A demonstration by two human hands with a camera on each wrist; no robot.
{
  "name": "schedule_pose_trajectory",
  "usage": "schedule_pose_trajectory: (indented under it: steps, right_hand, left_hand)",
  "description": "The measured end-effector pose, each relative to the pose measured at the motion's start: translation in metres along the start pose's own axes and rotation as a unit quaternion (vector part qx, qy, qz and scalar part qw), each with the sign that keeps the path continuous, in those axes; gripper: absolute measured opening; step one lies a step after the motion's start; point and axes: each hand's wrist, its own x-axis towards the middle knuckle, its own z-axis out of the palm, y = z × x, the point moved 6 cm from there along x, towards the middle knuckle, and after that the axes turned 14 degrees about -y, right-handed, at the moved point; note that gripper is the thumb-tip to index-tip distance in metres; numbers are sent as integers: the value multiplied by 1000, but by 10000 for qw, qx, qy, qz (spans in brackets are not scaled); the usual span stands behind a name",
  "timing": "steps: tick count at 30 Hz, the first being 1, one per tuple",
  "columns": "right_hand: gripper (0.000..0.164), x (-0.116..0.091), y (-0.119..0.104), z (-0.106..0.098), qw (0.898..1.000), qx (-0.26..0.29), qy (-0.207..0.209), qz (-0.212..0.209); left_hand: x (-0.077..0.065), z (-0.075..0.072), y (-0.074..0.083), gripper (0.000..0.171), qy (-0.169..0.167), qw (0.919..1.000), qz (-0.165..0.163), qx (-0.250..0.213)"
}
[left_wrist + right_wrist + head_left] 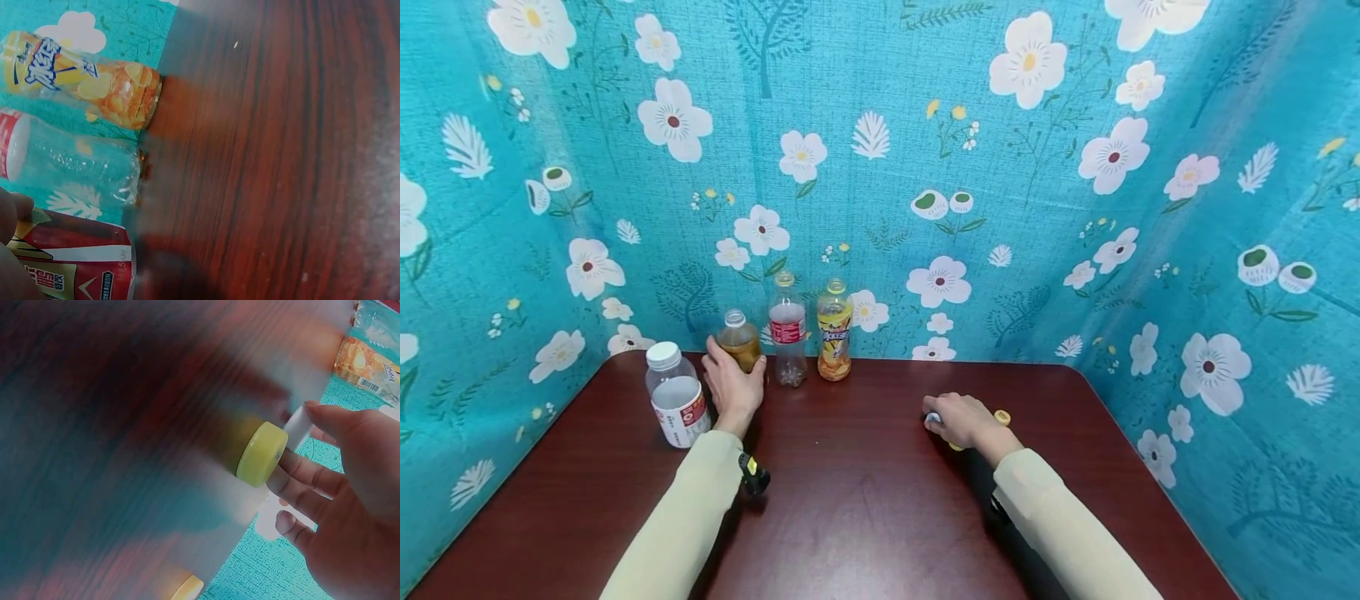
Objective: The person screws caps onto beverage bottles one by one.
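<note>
Cloth (880,83) turquoise with white floral print; surface (850,517) dark red-brown, darker-streaked. One bottle (742,350) amber-toned, its label (87,255) red, white and gold. Noted: white cap (298,429), yellow cap (261,455), pale cream sleeves (681,508).

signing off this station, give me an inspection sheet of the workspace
Surface: glossy dark red-brown table, small pale speck
Job's things: amber-looking bottle with clear neck; small round white cap; thick round yellow cap close by it
Clutter: wide clear jar with white lid, clear red-labelled bottle, clear yellow-labelled bottle, second yellow cap
Grippers: bare left hand grips the amber-looking bottle; bare right hand pinches the white cap
Cables: nothing seen
Surroundings: turquoise flower-printed fabric
</note>
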Motion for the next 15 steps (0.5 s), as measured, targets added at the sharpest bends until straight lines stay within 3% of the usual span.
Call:
schedule_pose_trajectory:
  steps: [9, 15]
  right_hand:
    - [15, -3, -2, -4, 9985, 194, 342, -393]
    - [14, -3, 2, -3, 9970, 579, 280, -433]
  left_hand:
    - [-18, -5, 17, 88, 29, 9986, 527, 96]
    - [-29, -9, 22, 88, 14, 9974, 697, 163]
